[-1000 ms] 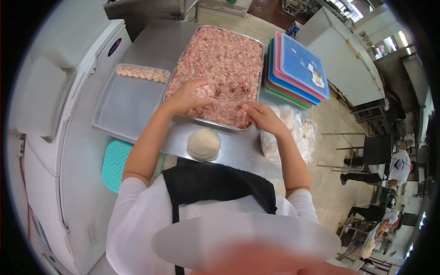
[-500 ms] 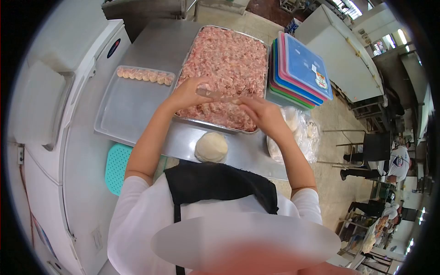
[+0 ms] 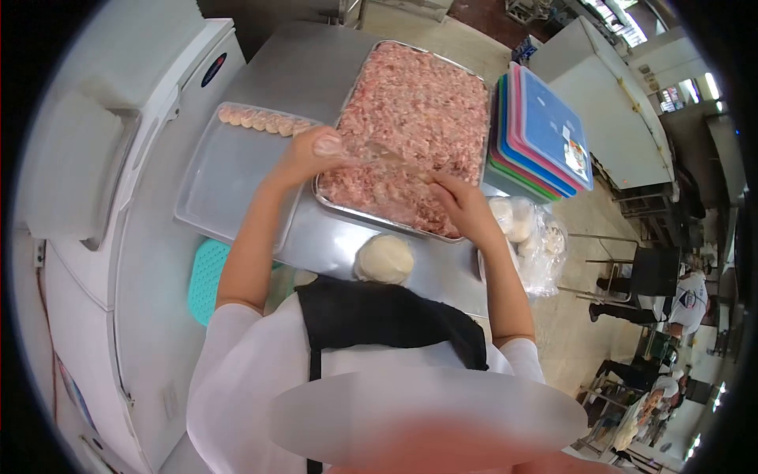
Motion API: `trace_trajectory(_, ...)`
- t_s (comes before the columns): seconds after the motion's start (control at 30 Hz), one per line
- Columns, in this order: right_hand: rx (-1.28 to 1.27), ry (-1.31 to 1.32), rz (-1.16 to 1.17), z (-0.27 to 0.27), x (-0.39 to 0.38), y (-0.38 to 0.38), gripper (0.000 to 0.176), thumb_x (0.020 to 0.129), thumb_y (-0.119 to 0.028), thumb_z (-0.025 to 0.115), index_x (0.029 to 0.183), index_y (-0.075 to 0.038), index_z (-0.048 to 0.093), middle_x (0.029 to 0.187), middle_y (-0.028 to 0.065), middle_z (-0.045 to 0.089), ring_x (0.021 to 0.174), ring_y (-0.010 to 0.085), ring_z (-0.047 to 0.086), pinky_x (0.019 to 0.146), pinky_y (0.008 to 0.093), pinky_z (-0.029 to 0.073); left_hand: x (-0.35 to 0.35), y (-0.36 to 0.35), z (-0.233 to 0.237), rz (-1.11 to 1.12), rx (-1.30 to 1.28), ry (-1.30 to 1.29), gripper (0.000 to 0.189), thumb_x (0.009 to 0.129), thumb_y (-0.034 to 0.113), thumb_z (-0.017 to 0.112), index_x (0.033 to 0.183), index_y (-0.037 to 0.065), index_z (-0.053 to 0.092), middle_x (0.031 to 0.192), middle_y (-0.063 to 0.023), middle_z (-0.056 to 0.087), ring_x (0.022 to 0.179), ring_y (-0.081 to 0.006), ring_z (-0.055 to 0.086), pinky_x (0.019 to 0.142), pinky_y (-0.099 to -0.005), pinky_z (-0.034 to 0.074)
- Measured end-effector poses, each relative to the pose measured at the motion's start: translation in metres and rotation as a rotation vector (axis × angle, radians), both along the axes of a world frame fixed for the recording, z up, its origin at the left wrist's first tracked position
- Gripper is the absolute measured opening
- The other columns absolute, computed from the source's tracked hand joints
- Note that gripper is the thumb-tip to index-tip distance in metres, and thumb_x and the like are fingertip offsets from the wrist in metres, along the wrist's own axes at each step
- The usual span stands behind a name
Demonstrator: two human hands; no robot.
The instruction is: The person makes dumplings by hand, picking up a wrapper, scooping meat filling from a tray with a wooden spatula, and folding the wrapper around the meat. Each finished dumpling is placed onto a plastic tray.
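My left hand is closed around a small pale dumpling wrapper with pinkish filling, near the left edge of the meat tray. Thumb and fingers of my right hand grip the end of a thin flat spatula, whose blade points left over the meat. Below both hands lies the large metal tray, filled with minced raw meat. To the left, a translucent plastic tray carries a row of filled dumplings along its far edge.
A dough ball rests on the metal table close to my apron. Bagged dough pieces sit at the right, below stacked coloured lids. A turquoise perforated basket stands lower left beside a white freezer. People work far right.
My left hand has moved left, away from the spatula blade and toward the plastic tray. My right hand keeps the spatula over the meat. The whole view has shifted slightly.
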State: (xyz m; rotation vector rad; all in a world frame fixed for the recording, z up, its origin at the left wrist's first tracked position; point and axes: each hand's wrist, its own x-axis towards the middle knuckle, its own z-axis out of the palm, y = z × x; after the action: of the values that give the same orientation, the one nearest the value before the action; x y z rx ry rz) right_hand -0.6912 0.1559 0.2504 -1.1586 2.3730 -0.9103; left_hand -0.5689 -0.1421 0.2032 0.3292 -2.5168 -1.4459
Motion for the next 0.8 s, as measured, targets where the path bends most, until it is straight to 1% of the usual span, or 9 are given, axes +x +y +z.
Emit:
trace_trajectory(0.1, -0.096, -0.103, -0.096, -0.019, -0.007, 0.02, 0.03, 0.094, -0.018, 0.058, 0.118, 0.0, 0.06, 0.106, 0.0092, 0.067, 0.096, 0.0161, 0.061, 0.083, 0.0285, 0.047, 0.022, -0.056, -0.032, 0.133, 0.097, 0.071, 0.043, 0.072, 0.025, 0.08, 0.106, 0.005, 0.063, 0.098, -0.0086, 0.064, 0.091, -0.0149, 0.058, 0.081, -0.0303, 0.047)
trace_trajectory(0.2, -0.119, -0.233, -0.182, -0.023, -0.006, 0.035, 0.029, 0.094, -0.016, 0.059, 0.117, 0.002, 0.06, 0.099, 0.0018, 0.064, 0.09, 0.0099, 0.056, 0.079, 0.0244, 0.045, 0.045, -0.099, -0.062, 0.256, 0.0, -0.098, 0.045, 0.074, 0.022, 0.076, 0.112, 0.004, 0.061, 0.102, -0.0096, 0.065, 0.093, -0.0184, 0.059, 0.082, -0.0322, 0.048)
trace_trajectory(0.3, -0.126, -0.335, -0.248, -0.035, -0.007, 0.044, 0.029, 0.094, -0.017, 0.059, 0.116, 0.001, 0.061, 0.091, -0.0015, 0.06, 0.082, 0.0058, 0.052, 0.071, 0.0207, 0.043, 0.05, -0.103, -0.096, 0.263, -0.23, -0.009, 0.048, 0.075, 0.017, 0.072, 0.119, 0.004, 0.058, 0.104, -0.0106, 0.065, 0.096, -0.0221, 0.06, 0.084, -0.0343, 0.049)
trace_trajectory(0.4, -0.165, -0.364, -0.253, -0.041, -0.005, 0.047, 0.027, 0.094, -0.017, 0.06, 0.115, 0.0, 0.061, 0.085, -0.0044, 0.056, 0.075, 0.0027, 0.047, 0.065, 0.0179, 0.038, 0.037, -0.072, -0.087, 0.24, -0.128, -0.013, 0.06, 0.074, 0.015, 0.073, 0.13, 0.007, 0.05, 0.105, -0.0131, 0.065, 0.096, -0.028, 0.062, 0.084, -0.0374, 0.05)
trace_trajectory(0.47, -0.171, -0.361, -0.282, -0.042, -0.001, 0.045, 0.025, 0.094, -0.016, 0.06, 0.113, 0.0, 0.062, 0.083, -0.0054, 0.053, 0.073, 0.0018, 0.044, 0.062, 0.0171, 0.036, 0.026, -0.049, -0.072, 0.29, -0.221, -0.126, 0.068, 0.075, 0.013, 0.073, 0.136, 0.01, 0.044, 0.109, -0.0155, 0.064, 0.097, -0.0309, 0.062, 0.085, -0.039, 0.049)
trace_trajectory(0.57, -0.157, -0.381, -0.277, -0.037, 0.004, 0.042, 0.025, 0.094, -0.016, 0.06, 0.112, 0.001, 0.061, 0.083, -0.0053, 0.055, 0.074, 0.0043, 0.047, 0.064, 0.0204, 0.039, 0.012, -0.038, -0.072, 0.287, -0.279, -0.125, 0.076, 0.077, 0.012, 0.072, 0.143, 0.014, 0.035, 0.115, -0.018, 0.062, 0.099, -0.035, 0.062, 0.087, -0.0411, 0.049)
trace_trajectory(0.67, -0.134, -0.169, -0.203, -0.043, 0.003, 0.044, 0.026, 0.095, -0.017, 0.058, 0.114, 0.001, 0.06, 0.081, -0.0007, 0.056, 0.073, 0.0094, 0.05, 0.065, 0.0259, 0.043, 0.0, -0.038, -0.085, 0.249, -0.276, -0.105, 0.077, 0.079, 0.01, 0.069, 0.146, 0.015, 0.031, 0.125, -0.0189, 0.058, 0.107, -0.0363, 0.059, 0.09, -0.0417, 0.047)
trace_trajectory(0.77, -0.04, -0.049, -0.144, -0.034, -0.01, 0.05, 0.028, 0.095, -0.022, 0.056, 0.116, -0.004, 0.062, 0.08, 0.0094, 0.061, 0.073, 0.021, 0.06, 0.067, 0.0349, 0.047, -0.006, -0.038, -0.098, 0.206, -0.257, -0.056, 0.076, 0.08, 0.008, 0.067, 0.146, 0.014, 0.03, 0.132, -0.019, 0.053, 0.115, -0.0359, 0.055, 0.093, -0.041, 0.046)
trace_trajectory(0.8, 0.052, 0.125, -0.125, -0.032, -0.02, 0.056, 0.027, 0.095, -0.025, 0.055, 0.113, -0.006, 0.064, 0.079, 0.0118, 0.062, 0.074, 0.0247, 0.061, 0.067, 0.0374, 0.048, -0.005, -0.04, -0.1, 0.19, -0.249, -0.033, 0.075, 0.081, 0.007, 0.066, 0.146, 0.014, 0.03, 0.134, -0.019, 0.052, 0.118, -0.0358, 0.053, 0.094, -0.0407, 0.045)
